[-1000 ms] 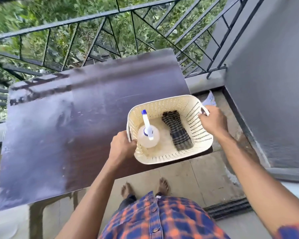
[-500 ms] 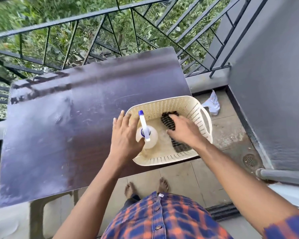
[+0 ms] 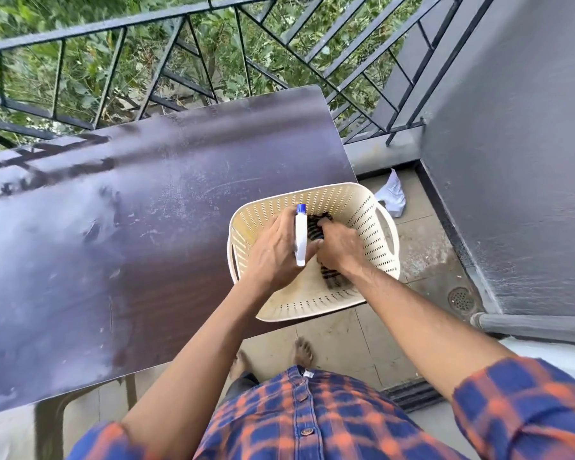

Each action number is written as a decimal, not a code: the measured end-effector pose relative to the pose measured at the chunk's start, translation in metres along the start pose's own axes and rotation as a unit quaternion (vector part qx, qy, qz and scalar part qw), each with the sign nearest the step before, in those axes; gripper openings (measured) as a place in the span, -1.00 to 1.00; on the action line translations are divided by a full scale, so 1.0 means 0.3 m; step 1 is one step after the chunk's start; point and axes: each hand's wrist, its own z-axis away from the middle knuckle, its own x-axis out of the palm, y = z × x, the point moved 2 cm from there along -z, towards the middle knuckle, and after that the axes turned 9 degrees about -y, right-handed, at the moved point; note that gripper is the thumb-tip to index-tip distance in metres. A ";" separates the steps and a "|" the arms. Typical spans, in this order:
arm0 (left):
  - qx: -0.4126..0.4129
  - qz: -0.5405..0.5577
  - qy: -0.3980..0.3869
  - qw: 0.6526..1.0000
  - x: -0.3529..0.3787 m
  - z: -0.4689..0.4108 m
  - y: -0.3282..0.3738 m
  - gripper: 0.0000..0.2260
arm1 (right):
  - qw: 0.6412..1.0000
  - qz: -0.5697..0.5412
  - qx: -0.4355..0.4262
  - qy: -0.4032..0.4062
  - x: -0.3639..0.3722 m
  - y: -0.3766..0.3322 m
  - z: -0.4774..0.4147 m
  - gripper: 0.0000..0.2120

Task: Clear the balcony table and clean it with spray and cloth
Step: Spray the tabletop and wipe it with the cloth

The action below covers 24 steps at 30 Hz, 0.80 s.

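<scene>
A cream perforated basket [image 3: 352, 207] stands on the right front corner of the dark brown table [image 3: 130, 227], partly over its edge. Both my hands are inside it. My left hand [image 3: 276, 254] is wrapped around the spray bottle [image 3: 300, 237], whose white head with a blue nozzle sticks up between my hands; the bottle's body is hidden under my palm. My right hand [image 3: 339, 247] is closed on the dark checked cloth [image 3: 332, 278], which lies on the basket floor and shows above and below my fingers.
The tabletop is dusty and smeared. A black metal railing [image 3: 213, 54] runs behind the table, and a grey wall [image 3: 512, 161] rises at the right. On the tiled floor lie a white scrap of paper [image 3: 392, 194] and a floor drain [image 3: 460, 298]. My bare feet stand below the table's front edge.
My hands left the basket's handles and went inside. The left hand closed around the spray bottle; the right hand bunched the cloth in its fingers.
</scene>
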 end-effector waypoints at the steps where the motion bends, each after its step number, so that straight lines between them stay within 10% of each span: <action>1: -0.004 0.020 0.012 1.000 0.005 -0.010 0.005 -0.52 | 1.000 -0.014 -0.002 0.002 -0.005 0.003 0.000 -0.73; 13: -0.017 0.227 0.179 0.957 -0.168 0.005 0.141 -0.72 | 0.983 -0.180 0.030 -0.004 -0.222 0.055 0.093 -0.55; 24: 0.005 0.447 0.323 0.834 -0.566 0.223 0.093 -0.70 | 0.928 -0.365 -0.075 0.030 -0.365 -0.210 0.206 -0.55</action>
